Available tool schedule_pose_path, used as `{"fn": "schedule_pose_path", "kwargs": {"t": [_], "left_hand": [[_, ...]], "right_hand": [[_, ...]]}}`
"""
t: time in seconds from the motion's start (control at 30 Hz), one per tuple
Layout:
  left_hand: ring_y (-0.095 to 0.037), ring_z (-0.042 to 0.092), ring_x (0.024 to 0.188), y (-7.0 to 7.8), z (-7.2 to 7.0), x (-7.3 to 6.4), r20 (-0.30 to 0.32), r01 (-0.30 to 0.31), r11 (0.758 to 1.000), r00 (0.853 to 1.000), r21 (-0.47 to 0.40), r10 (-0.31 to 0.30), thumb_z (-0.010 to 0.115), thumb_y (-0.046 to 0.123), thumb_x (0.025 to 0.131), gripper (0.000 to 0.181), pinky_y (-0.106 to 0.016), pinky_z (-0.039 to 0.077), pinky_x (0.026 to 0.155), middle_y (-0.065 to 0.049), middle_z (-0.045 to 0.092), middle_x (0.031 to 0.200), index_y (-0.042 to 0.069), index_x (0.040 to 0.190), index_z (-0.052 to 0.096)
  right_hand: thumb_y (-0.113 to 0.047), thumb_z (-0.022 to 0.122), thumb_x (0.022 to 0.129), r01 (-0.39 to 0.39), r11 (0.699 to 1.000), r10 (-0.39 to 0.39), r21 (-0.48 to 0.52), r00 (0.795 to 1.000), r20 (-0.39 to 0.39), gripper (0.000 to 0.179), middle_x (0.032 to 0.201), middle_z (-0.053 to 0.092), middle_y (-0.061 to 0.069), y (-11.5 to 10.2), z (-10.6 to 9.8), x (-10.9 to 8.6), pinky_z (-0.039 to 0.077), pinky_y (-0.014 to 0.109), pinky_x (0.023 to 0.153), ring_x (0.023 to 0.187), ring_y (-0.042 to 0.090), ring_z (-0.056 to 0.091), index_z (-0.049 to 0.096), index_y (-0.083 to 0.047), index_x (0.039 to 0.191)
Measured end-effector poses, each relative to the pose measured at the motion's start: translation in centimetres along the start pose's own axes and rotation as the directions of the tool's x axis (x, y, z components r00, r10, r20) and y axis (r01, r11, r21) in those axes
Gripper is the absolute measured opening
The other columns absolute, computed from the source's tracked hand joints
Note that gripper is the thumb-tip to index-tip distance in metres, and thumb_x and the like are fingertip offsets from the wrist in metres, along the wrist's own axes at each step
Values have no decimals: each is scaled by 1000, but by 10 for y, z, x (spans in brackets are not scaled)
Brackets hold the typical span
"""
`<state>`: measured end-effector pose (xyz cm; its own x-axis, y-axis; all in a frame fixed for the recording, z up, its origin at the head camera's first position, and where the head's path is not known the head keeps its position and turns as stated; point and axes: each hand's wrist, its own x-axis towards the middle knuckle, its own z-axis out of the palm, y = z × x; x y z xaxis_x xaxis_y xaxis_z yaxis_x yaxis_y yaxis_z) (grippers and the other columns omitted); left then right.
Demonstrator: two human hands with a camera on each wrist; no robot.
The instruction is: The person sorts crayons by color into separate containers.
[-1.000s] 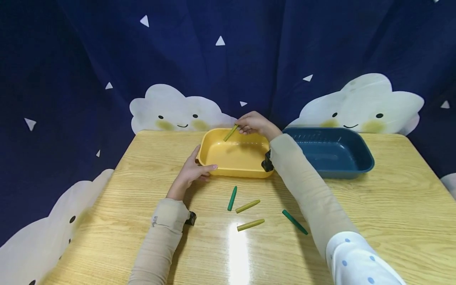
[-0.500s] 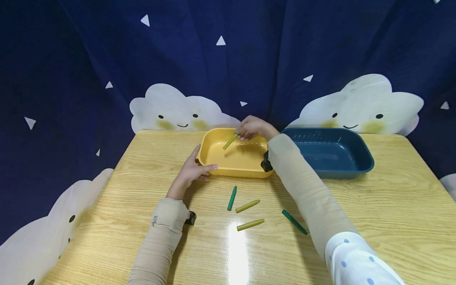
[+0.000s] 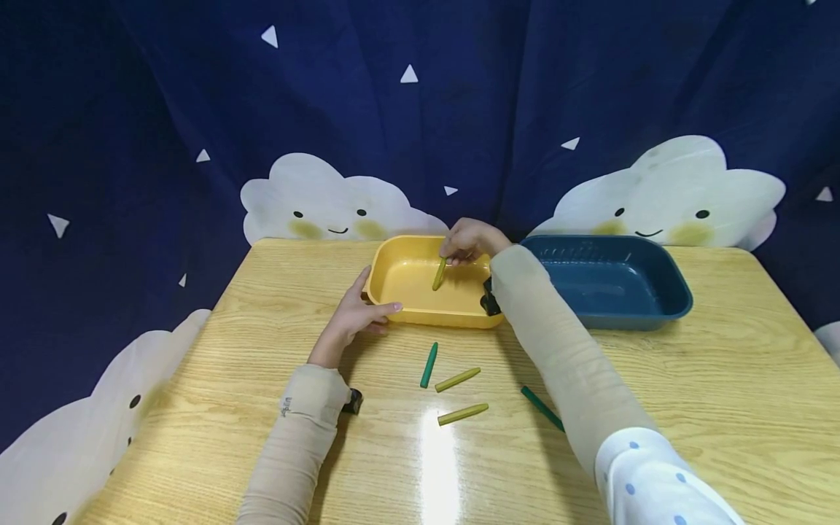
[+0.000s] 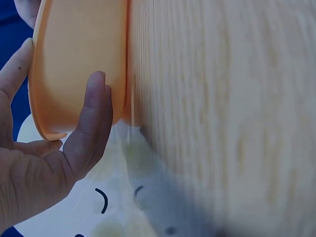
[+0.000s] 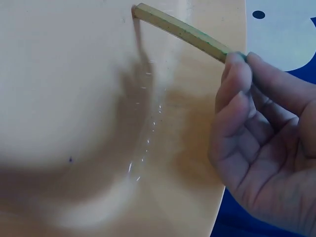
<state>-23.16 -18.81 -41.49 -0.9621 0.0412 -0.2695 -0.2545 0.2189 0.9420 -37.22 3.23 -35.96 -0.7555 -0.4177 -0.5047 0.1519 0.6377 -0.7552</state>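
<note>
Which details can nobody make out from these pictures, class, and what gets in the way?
Head view: the near left corner of the blue tray, behind the right sleeve.
Head view: the small marking on the left sleeve, too small to read.
Left wrist view: the rest of the yellow tray, cut off by the top edge.
Right wrist view: the gripped end of the yellow crayon, covered by fingers of the right hand.

The faceted yellow crayon point(image 3: 439, 275) slants down inside the yellow tray point(image 3: 410, 288), pinched at its upper end; contact between its lower end and the floor is unclear. The tray, rectangular with rounded corners, sits upright.
</note>
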Motion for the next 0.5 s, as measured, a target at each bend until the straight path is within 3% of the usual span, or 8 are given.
{"fn": "schedule_pose_path", "kwargs": {"t": [0.3, 0.5], "left_hand": [[-35, 60, 78, 0, 1, 1, 1, 7, 1000, 1000, 1, -7, 75, 12, 75, 100, -46, 55, 66, -23, 43, 113, 31, 147, 8], [-35, 59, 79, 2, 0, 1, 11, 27, 1000, 1000, -8, -27, 75, 13, 75, 102, -48, 54, 70, -23, 40, 114, 31, 147, 6]], "right_hand": [[-5, 61, 85, -29, 998, 24, -47, 996, -91, 16, 59, 56, 6, -1, -4, -7, 43, 22, 48, 51, 13, 51, 63, 6, 96], [-7, 61, 86, 58, 995, -53, 79, 996, -71, 29, 62, 57, 4, -1, -4, -12, 44, 22, 50, 52, 12, 52, 59, 7, 111]]}}
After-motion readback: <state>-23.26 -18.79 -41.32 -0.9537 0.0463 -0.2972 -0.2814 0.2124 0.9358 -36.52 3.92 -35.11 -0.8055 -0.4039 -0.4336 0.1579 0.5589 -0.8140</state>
